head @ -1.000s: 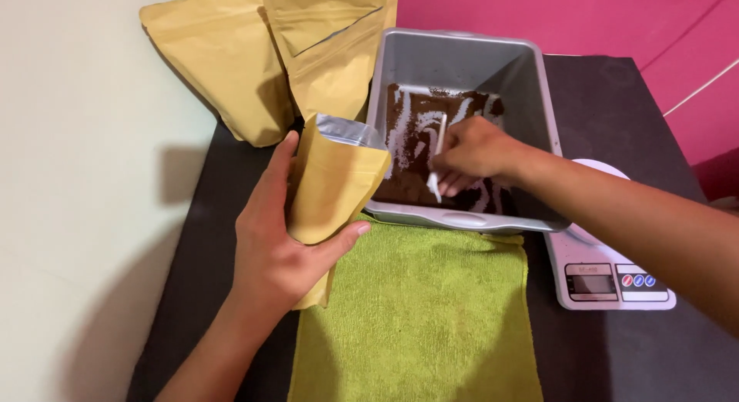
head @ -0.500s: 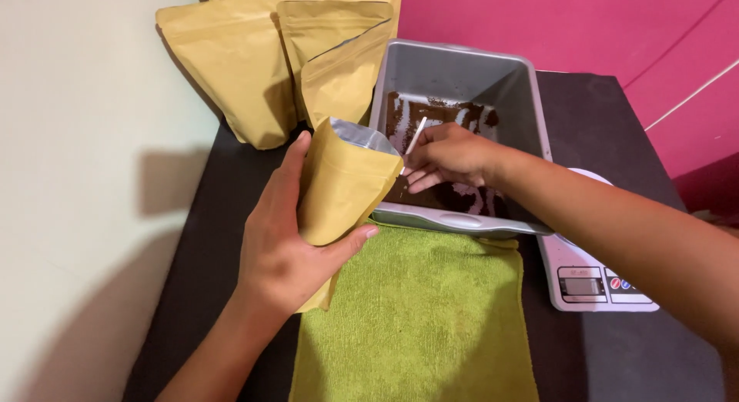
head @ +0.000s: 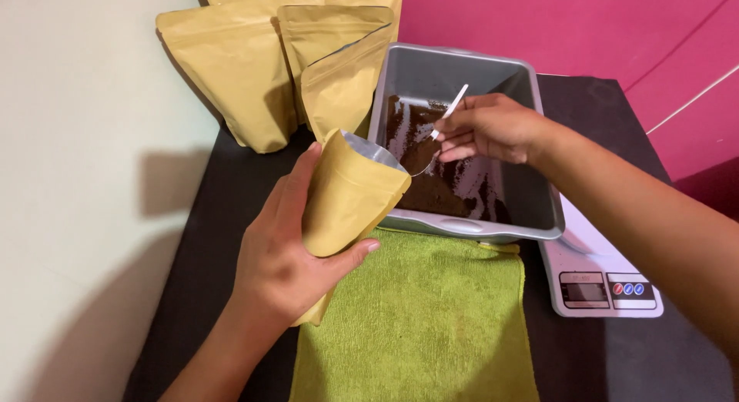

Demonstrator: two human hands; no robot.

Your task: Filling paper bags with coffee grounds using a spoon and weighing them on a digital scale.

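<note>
My left hand [head: 289,259] grips an open kraft-paper stand-up pouch [head: 346,198] with a silvery lining, tilted toward a grey metal baking pan [head: 539,209]. Dark brown grounds [head: 439,190] cover part of the pan's bottom. My right hand [head: 493,128] pinches a white plastic spoon [head: 439,132] by its handle. The spoon's bowl, loaded with dark grounds, hangs at the pouch's open mouth, above the pan's left side.
Three more kraft pouches [head: 231,71] stand at the back left against a cream wall. A green cloth [head: 423,317] lies on the dark table in front of the pan. A white digital scale [head: 608,283] sticks out from under the pan's right side. Pink wall behind.
My right hand has lifted the spoon out of the grounds and swung its bowl left to the pouch mouth. My left hand has tipped the pouch a little toward the pan.
</note>
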